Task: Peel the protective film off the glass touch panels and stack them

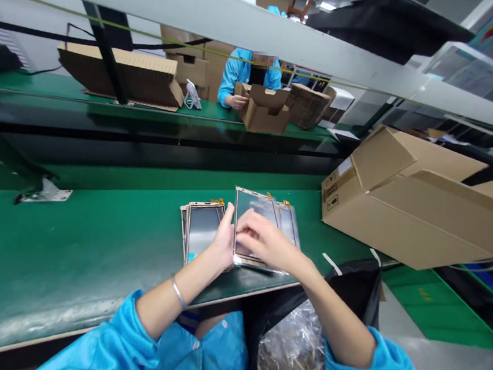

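Observation:
My left hand (pixel 224 242) grips the left edge of a thin touch-screen panel (pixel 251 200), its thumb along the side. The panel has a clear face, a pale border and an orange flex tab at the top, and is raised at a slight tilt. Over its face is my right hand (pixel 263 238), fingers curled towards the left; whatever they pinch is too small to make out. Left of the hands lies a stack of similar panels (pixel 202 230) with dark grey faces. More panels in clear film (pixel 289 221) lie to the right, partly behind my right hand.
A large open carton (pixel 401 206) stands at the right of the green bench (pixel 92 251). A black bag (pixel 356 288) with crumpled clear plastic (pixel 295 341) hangs at the front edge. Across the bench, a person in blue (pixel 235 73) handles a cardboard box (pixel 264 111). A rail (pixel 159 5) crosses above.

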A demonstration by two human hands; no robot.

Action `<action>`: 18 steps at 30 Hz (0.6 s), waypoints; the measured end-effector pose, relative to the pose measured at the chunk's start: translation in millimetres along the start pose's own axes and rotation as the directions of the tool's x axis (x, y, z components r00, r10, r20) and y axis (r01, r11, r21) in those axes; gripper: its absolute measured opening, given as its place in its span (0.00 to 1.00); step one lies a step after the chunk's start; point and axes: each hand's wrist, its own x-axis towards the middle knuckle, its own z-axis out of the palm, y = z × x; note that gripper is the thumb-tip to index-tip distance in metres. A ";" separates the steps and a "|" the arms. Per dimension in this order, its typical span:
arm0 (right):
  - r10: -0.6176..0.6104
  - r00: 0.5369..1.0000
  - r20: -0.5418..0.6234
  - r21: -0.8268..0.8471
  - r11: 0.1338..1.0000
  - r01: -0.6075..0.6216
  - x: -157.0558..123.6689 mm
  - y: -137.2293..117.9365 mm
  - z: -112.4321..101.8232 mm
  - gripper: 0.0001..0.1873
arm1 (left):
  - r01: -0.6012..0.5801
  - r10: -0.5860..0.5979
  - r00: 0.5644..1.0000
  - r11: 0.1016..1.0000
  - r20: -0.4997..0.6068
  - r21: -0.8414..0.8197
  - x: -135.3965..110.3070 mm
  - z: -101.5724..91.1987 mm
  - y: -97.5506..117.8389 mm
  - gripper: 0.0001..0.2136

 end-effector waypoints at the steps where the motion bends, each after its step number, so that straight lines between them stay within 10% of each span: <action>1: -0.062 0.996 0.062 -0.049 0.997 0.065 -8.0 -7.3 1.5 0.03 | 0.003 -0.004 1.000 0.999 -0.003 -0.049 -6.8 -6.0 1.5 0.40; 7: -0.223 0.962 0.159 -0.319 0.910 0.264 -32.0 -32.3 20.6 0.16 | 0.063 -0.079 0.997 0.856 -0.011 -0.514 -33.3 -28.5 6.5 0.38; 18: -0.362 0.932 0.007 -0.398 0.854 0.335 -31.3 -46.1 51.8 0.12 | -0.054 -0.005 0.994 0.850 -0.110 -0.525 -54.3 -38.2 12.3 0.35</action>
